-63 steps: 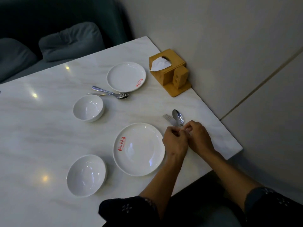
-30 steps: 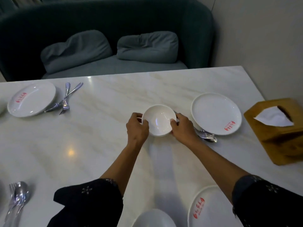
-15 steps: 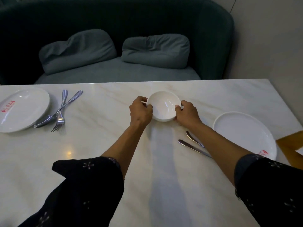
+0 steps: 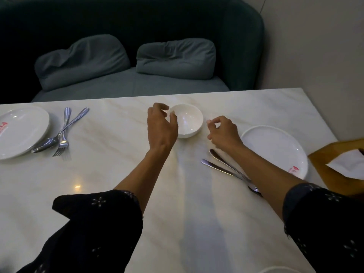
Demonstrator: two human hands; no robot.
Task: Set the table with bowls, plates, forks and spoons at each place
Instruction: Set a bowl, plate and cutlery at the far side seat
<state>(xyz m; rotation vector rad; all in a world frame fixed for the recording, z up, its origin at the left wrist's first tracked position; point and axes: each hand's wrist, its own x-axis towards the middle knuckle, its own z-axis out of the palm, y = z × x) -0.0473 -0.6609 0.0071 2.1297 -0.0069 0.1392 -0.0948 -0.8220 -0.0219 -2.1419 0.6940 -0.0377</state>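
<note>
A small white bowl [image 4: 188,120] stands on the white marble table [image 4: 110,174] near its far edge. My left hand [image 4: 160,127] hovers just left of the bowl with fingers spread, holding nothing. My right hand [image 4: 224,133] is a short way right of the bowl, fingers curled loosely and empty. A white plate [image 4: 275,150] lies to the right, and a fork and spoon [image 4: 226,167] lie crossed beside it, partly under my right forearm. At the far left sit another plate [image 4: 19,131] and a fork and spoon [image 4: 62,133].
A dark green sofa [image 4: 126,22] with two grey cushions [image 4: 175,58] runs behind the table. A wooden tissue box [image 4: 342,164] stands at the right edge. The rim of another white dish [image 4: 279,270] shows at the bottom edge.
Both hands have let go of the bowl and drawn slightly away from it. The bowl now rests on the table near the far edge.
</note>
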